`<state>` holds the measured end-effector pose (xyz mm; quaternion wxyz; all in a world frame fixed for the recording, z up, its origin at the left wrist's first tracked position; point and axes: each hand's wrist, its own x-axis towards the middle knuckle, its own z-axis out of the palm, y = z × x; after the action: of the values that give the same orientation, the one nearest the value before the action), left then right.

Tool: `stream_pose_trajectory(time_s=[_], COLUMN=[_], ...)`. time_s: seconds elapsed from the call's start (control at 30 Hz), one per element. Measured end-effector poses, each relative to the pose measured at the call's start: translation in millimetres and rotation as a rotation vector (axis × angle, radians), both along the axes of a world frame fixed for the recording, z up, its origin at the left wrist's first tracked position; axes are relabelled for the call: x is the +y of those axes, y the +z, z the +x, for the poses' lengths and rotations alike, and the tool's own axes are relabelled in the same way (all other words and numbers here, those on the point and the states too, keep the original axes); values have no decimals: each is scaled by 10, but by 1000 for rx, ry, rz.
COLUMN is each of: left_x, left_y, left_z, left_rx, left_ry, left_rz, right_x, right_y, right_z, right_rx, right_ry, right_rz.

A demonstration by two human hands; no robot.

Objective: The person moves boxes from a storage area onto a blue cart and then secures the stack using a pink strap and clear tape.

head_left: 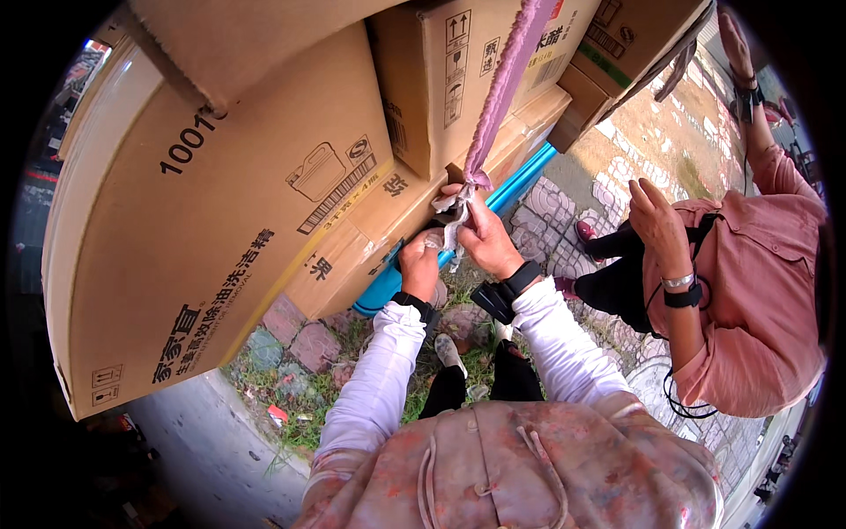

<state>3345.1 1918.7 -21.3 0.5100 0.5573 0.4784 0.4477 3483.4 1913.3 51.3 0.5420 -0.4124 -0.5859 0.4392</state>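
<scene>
A purple strap (504,93) runs down taut across stacked cardboard cartons and ends in a knot with pale, frayed cloth strips (457,214). My right hand (490,240) is closed round the cloth strips just below the knot. Lower and to the left, my left hand (420,266) pinches a whitish end of the same cloth; its fingertips are partly hidden. Both hands are close together beside a blue rail (522,181) that runs along the bottom of the load. A long, low carton (348,256) lies right behind my left hand.
A large carton (238,203) fills the left, and an upright carton (467,79) stands behind the strap. More cartons (608,53) are stacked at the far right. A person in a pink shirt (749,282) stands close on my right. Below are paving stones (313,346) and grass.
</scene>
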Motion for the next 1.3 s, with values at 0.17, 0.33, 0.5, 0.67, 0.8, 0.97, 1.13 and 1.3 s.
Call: stream_pose_trajectory(time_s=[0.17, 0.33, 0.5, 0.67, 0.8, 0.97, 1.13, 1.3], left_x=[7, 19, 17, 0, 1, -5, 6, 67], left_y=[-116, -222, -280, -172, -313, -326, -213, 95], left_z=[-54, -163, -145, -113, -192, -183, -151, -85], left_rx=[12, -37, -191, -224, -156, -55, 169, 386], left_ry=[7, -43, -49, -52, -48, -58, -43, -102], left_rz=[-103, -87, -151, -192, -152, -114, -54, 76], right_x=[7, 32, 28, 76, 58, 42, -168, -181], right_y=[94, 131, 18, -69, -137, -253, -217, -719], right_z=[-23, -26, 30, -144, -216, -246, -343, -239], right_rx=[-327, -391, -400, -495, -413, -318, -29, -336], right_ry=[-137, -139, -111, -368, -452, -623, -723, -642], right_rz=[-120, -51, 136, 71, 139, 302, 50, 77])
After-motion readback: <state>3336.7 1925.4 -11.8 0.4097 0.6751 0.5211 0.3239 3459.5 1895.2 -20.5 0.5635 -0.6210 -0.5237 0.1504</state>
